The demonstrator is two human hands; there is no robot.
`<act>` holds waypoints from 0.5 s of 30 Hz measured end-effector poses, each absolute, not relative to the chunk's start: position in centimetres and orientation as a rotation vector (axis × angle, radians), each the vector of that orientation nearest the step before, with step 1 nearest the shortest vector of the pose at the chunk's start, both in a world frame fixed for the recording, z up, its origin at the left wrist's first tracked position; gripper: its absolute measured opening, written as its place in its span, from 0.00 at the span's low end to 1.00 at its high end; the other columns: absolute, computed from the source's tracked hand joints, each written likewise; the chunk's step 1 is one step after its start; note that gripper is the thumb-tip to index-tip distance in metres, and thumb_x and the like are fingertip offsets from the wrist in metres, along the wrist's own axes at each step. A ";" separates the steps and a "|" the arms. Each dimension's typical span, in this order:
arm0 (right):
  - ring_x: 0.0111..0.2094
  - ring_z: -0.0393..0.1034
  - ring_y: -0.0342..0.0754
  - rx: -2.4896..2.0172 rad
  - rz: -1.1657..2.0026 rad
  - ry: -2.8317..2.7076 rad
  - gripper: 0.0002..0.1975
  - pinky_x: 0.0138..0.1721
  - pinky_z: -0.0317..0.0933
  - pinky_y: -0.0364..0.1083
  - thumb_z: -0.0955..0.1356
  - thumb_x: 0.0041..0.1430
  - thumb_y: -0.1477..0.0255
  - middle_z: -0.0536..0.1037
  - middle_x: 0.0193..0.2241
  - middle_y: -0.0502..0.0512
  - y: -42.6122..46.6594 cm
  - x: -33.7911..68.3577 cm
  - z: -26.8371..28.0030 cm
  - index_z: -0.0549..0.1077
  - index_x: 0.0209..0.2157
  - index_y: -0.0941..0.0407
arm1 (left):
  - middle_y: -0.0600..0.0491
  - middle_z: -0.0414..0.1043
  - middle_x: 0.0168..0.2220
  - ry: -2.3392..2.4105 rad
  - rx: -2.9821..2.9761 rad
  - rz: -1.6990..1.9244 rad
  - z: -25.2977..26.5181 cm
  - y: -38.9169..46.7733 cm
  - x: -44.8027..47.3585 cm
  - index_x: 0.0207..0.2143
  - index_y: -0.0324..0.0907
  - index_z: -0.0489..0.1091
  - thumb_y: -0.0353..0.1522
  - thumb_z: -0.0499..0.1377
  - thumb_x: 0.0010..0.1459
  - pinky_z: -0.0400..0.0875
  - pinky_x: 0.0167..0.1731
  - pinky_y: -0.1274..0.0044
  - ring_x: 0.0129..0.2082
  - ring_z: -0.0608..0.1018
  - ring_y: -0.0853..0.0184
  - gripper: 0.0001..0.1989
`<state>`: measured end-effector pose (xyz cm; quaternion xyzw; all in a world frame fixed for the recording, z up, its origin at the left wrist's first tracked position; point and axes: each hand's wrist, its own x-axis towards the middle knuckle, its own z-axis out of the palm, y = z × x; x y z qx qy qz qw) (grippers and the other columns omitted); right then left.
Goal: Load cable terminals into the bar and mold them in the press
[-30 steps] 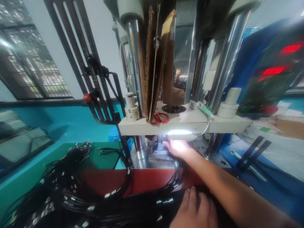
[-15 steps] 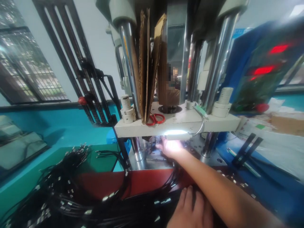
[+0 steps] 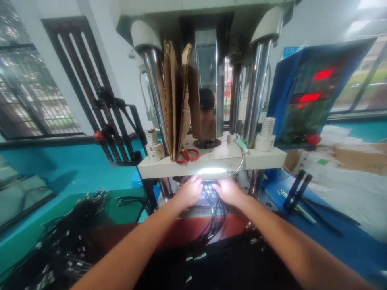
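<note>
My left hand [image 3: 190, 192] and my right hand [image 3: 231, 192] are under the press's pale upper plate [image 3: 211, 161], one on each side of a metal mould [image 3: 209, 191]. The fingers of both look curled against the mould's sides, though partly hidden by glare and blur. Several black cables [image 3: 215, 215] run from the mould toward me and droop over the red front surface [image 3: 184, 231]. A bright lamp [image 3: 213, 171] shines just above my hands.
Red-handled scissors [image 3: 187, 155] and upright cardboard pieces [image 3: 177, 100] stand on the press plate. Bundled black cables [image 3: 69, 237] with light ends lie at left. At right are a blue control box [image 3: 308, 96], a blue surface [image 3: 332, 241] and a black two-pronged piece [image 3: 298, 191].
My left hand has moved from the dark cables in front up to the mould's left side. My right hand has shifted to its right side. Cables at the mould now show clearly.
</note>
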<state>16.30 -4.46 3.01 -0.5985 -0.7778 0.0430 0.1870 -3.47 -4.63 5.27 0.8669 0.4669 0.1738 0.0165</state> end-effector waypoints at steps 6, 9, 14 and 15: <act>0.53 0.63 0.56 -1.661 0.079 -2.217 0.25 0.56 0.51 0.51 0.58 0.64 0.59 0.75 0.47 0.66 -4.4 16.1 2.7 0.73 0.50 0.62 | 0.47 0.69 0.50 1.528 2.666 0.533 2.7 -2.6 -2.5 0.46 0.39 0.69 0.36 0.52 0.64 0.67 0.49 0.63 0.48 0.73 0.62 0.13; 0.55 0.61 0.56 -1.655 0.080 -2.220 0.26 0.57 0.49 0.51 0.58 0.64 0.59 0.74 0.49 0.66 -4.3 16.3 2.6 0.70 0.53 0.62 | 0.47 0.69 0.51 1.568 2.650 0.549 2.5 -2.7 -2.0 0.46 0.40 0.70 0.34 0.48 0.64 0.63 0.53 0.65 0.52 0.69 0.60 0.14; 0.56 0.61 0.56 -1.669 0.070 -2.222 0.26 0.57 0.49 0.51 0.57 0.65 0.59 0.72 0.52 0.66 -4.4 16.1 2.9 0.70 0.54 0.61 | 0.46 0.67 0.53 1.644 2.609 0.581 2.7 -2.8 -1.2 0.47 0.41 0.70 0.34 0.47 0.63 0.62 0.53 0.66 0.55 0.65 0.56 0.17; 0.56 0.61 0.56 -1.672 0.063 -2.227 0.25 0.56 0.49 0.51 0.57 0.65 0.59 0.72 0.52 0.66 -4.5 16.1 3.0 0.70 0.53 0.61 | 0.46 0.67 0.53 1.651 2.602 0.587 2.9 -2.9 -1.1 0.48 0.41 0.70 0.34 0.47 0.63 0.62 0.53 0.66 0.55 0.66 0.56 0.17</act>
